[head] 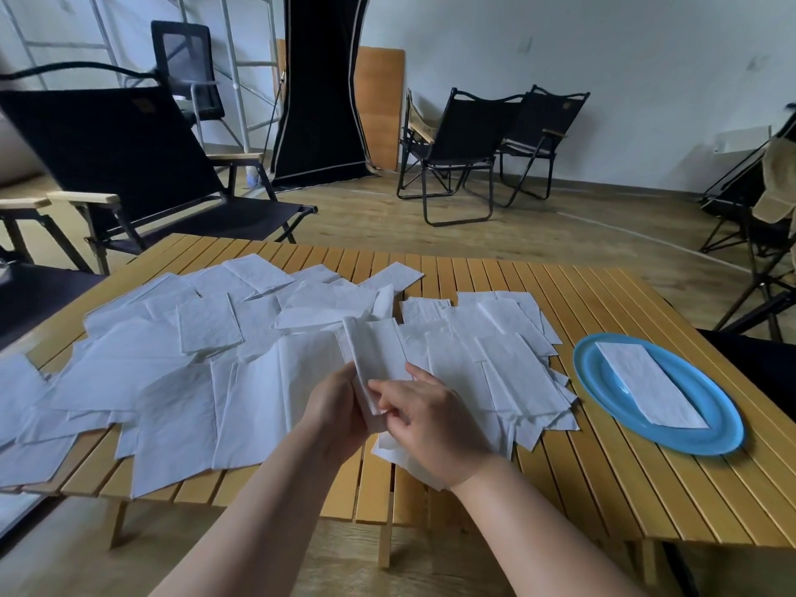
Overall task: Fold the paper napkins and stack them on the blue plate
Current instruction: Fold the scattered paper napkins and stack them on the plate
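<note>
Right fingers [390,392]: closed in a pinch on the near end of the held napkin [374,352], likely to press the crease.
Left hand [334,405]: wrapped around the same end from the left, steadying it for the fold.
Held napkin: centre of frame, raised off the pile, far end pointing up-frame.
Loose napkins [206,372]: spread unfolded across the slatted table [603,458], left and centre, within reach.
Blue plate [728,428]: right of frame, apart from the pile.
Folded napkin [650,387]: lies flat on the plate; stack judged barely begun.
</note>
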The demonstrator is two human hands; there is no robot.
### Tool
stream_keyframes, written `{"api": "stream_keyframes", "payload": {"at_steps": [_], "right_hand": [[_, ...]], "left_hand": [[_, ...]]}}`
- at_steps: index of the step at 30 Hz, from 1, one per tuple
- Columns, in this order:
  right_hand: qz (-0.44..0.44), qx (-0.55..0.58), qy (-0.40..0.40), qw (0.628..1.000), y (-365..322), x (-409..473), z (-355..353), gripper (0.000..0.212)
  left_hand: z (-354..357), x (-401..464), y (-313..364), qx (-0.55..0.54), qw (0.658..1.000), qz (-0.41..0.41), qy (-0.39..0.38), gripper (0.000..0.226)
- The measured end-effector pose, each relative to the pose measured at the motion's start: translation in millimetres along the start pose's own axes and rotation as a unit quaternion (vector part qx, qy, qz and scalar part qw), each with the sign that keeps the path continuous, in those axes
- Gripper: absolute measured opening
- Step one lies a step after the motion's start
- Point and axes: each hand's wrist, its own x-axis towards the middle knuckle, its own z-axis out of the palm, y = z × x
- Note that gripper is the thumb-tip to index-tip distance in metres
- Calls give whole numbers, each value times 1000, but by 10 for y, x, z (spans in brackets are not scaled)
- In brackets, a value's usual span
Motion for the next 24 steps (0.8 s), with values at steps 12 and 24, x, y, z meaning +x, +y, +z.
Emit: {"api": "stream_keyframes", "payload": {"at_steps": [12,24], "right_hand": [[53,61,-53,995,95,-36,-126,16],[390,192,0,901,334,-21,-411,13]], "left_hand": [[-10,31,-27,-63,998,-6,-7,48],[120,-29,-3,-75,997,2,7,36]]}}
